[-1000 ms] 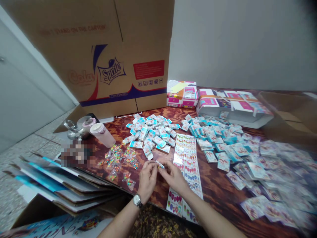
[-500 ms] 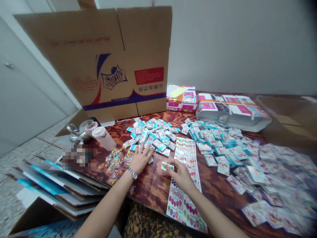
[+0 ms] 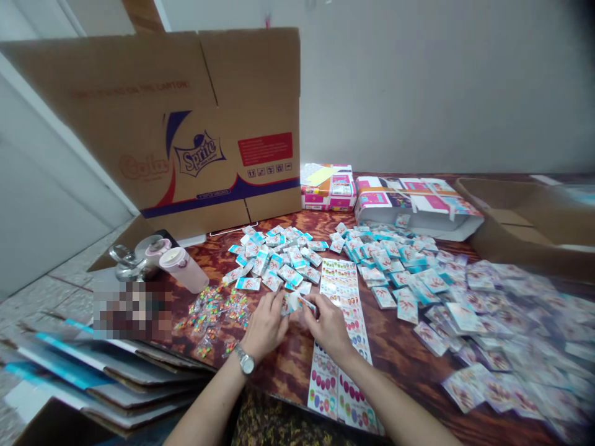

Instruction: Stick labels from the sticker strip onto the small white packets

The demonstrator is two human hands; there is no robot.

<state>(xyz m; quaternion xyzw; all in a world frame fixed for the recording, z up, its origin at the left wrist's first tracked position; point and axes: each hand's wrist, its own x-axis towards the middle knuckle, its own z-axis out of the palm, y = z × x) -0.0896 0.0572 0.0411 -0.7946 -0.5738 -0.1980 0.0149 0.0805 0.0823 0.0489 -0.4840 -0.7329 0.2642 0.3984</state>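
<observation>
My left hand (image 3: pixel 268 322), with a watch at the wrist, grips a small white and blue packet (image 3: pixel 289 303) above the table's middle. Close beside it, my right hand (image 3: pixel 329 323) pinches a small card-like piece (image 3: pixel 307 303) against that packet; the fingers partly hide both. Beyond my hands lies a pile of small white and blue packets (image 3: pixel 279 257). Small clear bags of colourful bits (image 3: pixel 209 313) are left of my left hand. A long sheet of nail-shaped stickers (image 3: pixel 341 291) runs partly under my right hand.
A large cardboard carton (image 3: pixel 223 148) stands at the back left, near a pink bottle (image 3: pixel 185 270) and a metal kettle (image 3: pixel 127 263). Wrapped boxes (image 3: pixel 413 201) stand behind a wide spread of packets (image 3: pixel 502 334) on the right. Flat cardboard (image 3: pixel 116 371) is stacked lower left.
My left hand has left the pile with a packet and come together with my right hand, which still holds its small piece. The view has shifted, moving the scene slightly left.
</observation>
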